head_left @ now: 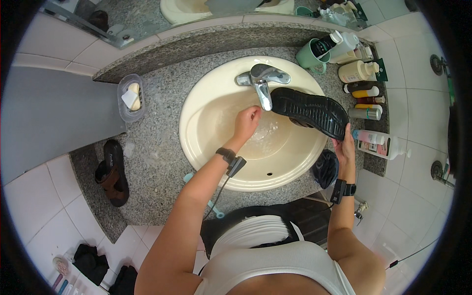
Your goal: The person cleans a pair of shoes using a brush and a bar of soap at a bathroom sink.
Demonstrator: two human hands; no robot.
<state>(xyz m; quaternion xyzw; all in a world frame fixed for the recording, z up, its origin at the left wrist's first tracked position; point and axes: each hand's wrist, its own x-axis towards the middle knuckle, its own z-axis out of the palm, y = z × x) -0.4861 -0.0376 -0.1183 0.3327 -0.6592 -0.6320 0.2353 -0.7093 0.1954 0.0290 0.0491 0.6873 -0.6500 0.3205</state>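
My right hand (345, 144) grips one end of a black-soled sandal (312, 112), which is held over the right side of the cream washbasin (196, 162). Its ridged underside faces up, and its other end lies beside the chrome faucet (264, 83). Just below the spout, my left hand (248, 122) has its fingers curled closed; whatever they may hold is hidden. Rippling water shows in the bowl near this hand. A matching sandal (115, 172) with brown straps rests on the granite at the left.
A soap dish (131, 98) with soap stands left of the basin. On the right are a green mug (313, 55), several bottles (358, 72) and a bottle (381, 144) lying near my right hand. A dark bag-like bundle (325, 168) sits by the basin's right rim.
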